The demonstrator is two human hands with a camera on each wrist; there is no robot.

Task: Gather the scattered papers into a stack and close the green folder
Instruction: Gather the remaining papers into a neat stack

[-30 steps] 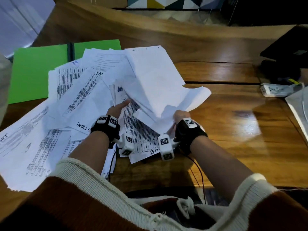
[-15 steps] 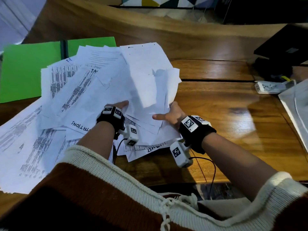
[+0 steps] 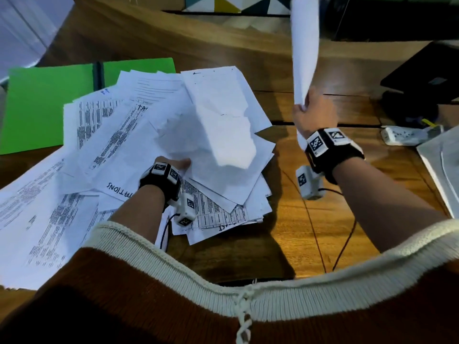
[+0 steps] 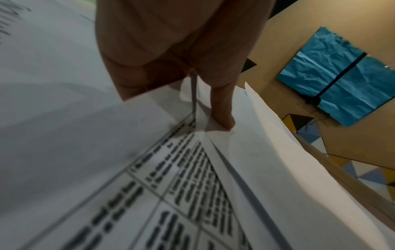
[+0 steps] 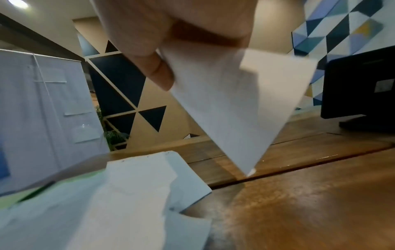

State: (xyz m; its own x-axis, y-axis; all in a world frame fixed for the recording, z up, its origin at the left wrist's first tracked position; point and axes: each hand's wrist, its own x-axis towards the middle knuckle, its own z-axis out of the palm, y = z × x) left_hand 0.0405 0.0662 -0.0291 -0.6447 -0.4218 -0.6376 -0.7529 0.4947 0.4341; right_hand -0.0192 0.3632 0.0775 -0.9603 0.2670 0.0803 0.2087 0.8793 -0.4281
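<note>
The right hand (image 3: 313,112) pinches a single white sheet (image 3: 304,53) and holds it upright above the counter (image 3: 323,219) — its long axis near vertical, well to the right of the scattered papers (image 3: 173,135). The left hand (image 3: 173,165) grips a bundle in that pile, so it is the nearer one. The green folder (image 3: 47,105) lies open at far left, partly under the papers — the sheet would have to travel leftward.
</note>
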